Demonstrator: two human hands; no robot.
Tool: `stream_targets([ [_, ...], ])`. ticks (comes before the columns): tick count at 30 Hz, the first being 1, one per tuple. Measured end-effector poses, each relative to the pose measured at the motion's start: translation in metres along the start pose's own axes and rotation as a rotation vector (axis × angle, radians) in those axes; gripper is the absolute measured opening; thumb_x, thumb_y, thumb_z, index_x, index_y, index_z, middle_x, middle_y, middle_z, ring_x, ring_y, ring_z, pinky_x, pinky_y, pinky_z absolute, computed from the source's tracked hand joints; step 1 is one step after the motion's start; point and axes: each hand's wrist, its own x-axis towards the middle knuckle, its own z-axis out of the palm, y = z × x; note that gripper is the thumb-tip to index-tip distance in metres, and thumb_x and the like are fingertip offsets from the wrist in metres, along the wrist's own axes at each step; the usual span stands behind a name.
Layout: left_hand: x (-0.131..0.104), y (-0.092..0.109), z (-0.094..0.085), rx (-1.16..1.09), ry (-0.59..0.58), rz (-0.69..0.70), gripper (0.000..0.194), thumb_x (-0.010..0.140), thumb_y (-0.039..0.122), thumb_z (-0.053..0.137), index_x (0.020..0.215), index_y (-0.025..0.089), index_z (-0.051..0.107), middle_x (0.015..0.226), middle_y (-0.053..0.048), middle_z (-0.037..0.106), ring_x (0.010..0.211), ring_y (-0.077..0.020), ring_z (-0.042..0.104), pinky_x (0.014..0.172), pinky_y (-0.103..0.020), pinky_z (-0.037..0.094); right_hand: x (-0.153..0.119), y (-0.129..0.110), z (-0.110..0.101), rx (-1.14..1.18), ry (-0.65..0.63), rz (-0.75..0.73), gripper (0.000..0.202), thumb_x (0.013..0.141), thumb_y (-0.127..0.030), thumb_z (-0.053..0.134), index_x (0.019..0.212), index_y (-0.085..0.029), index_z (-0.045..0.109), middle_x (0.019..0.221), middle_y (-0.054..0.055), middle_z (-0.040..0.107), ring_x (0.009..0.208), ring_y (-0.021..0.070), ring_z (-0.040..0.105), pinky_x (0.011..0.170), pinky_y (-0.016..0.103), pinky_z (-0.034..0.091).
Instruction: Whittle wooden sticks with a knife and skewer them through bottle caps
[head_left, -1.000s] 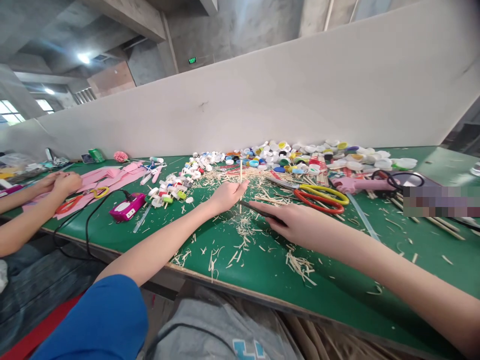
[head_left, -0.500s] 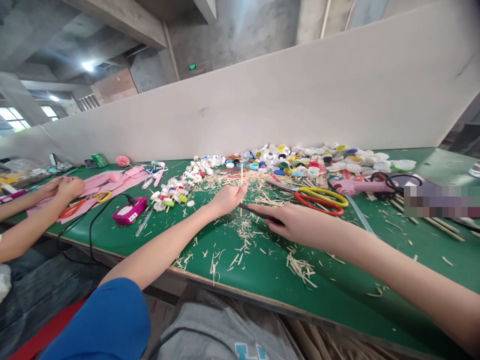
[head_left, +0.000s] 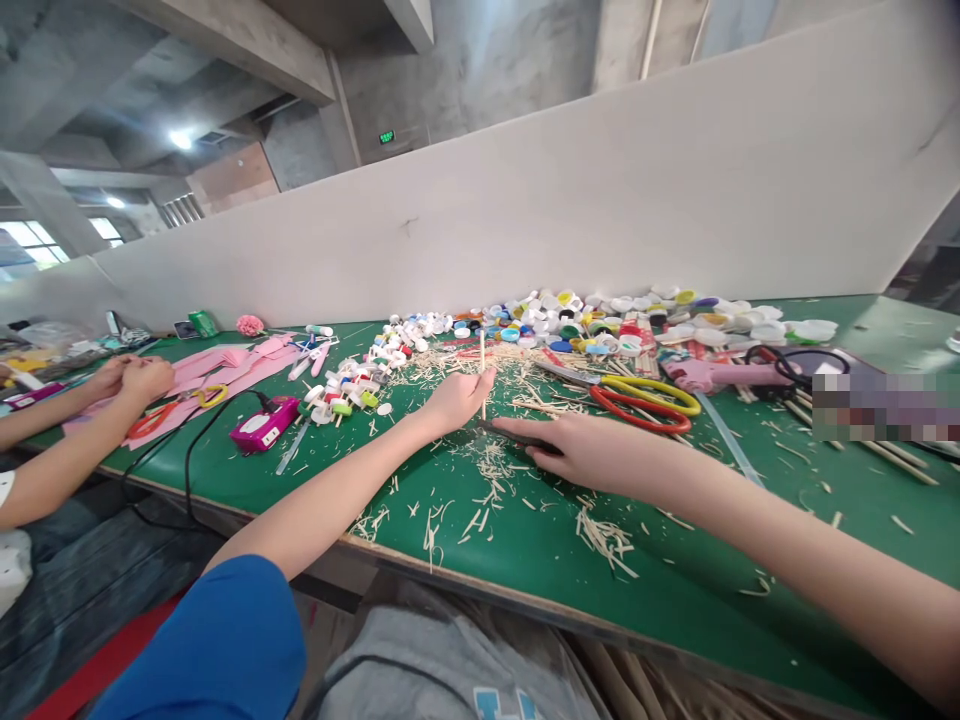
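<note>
My left hand [head_left: 463, 398] is closed round a thin pale wooden stick [head_left: 482, 352], which stands upright and sticks out above and below the fingers. In my right hand [head_left: 581, 447] is a dark, narrow knife [head_left: 517, 434], its tip pointing left at the stick's lower end, just under my left hand. Whether the blade touches the wood is too small to tell. Curled wood shavings [head_left: 491, 460] lie on the green tabletop [head_left: 540, 550] below and around both hands.
Behind my right hand lie big scissors [head_left: 652, 397] with red and yellow handles and a pink glue gun [head_left: 720, 373]. Bottle caps [head_left: 566, 315] are heaped along the white partition [head_left: 600, 200]. To the left are capped sticks [head_left: 345, 388], a magenta box [head_left: 264, 424] and another person's hands [head_left: 135, 375].
My right hand and the knife have shifted slightly down, away from my left hand. The stick stays upright in my left hand. The whole view has moved a little.
</note>
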Motion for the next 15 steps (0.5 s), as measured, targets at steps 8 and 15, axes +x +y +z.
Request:
stream_targets([
  [8,0.0,0.005,-0.001,0.011,-0.045,0.043,0.059,0.093,0.059,0.018,0.05,0.02,0.027,0.042,0.004,0.026,0.04,-0.0084,0.027,0.045,-0.027,0.024,-0.001,0.004,0.006,0.113,-0.034,-0.001,0.053,0.091,-0.03,0.036,0.144,-0.033,0.036,0.069,0.002,0.061,0.05,0.0126,0.052,0.048,0.025,0.034],
  [15,0.001,0.0,0.0,0.021,-0.052,0.039,0.058,0.094,0.058,0.018,0.051,0.02,0.027,0.042,0.004,0.026,0.039,-0.0083,0.026,0.044,-0.027,0.025,-0.014,0.009,-0.003,0.37,-0.153,0.094,0.052,0.091,-0.035,0.037,0.143,-0.039,0.035,0.094,0.001,0.069,0.041,0.0078,0.05,0.051,0.027,0.044],
])
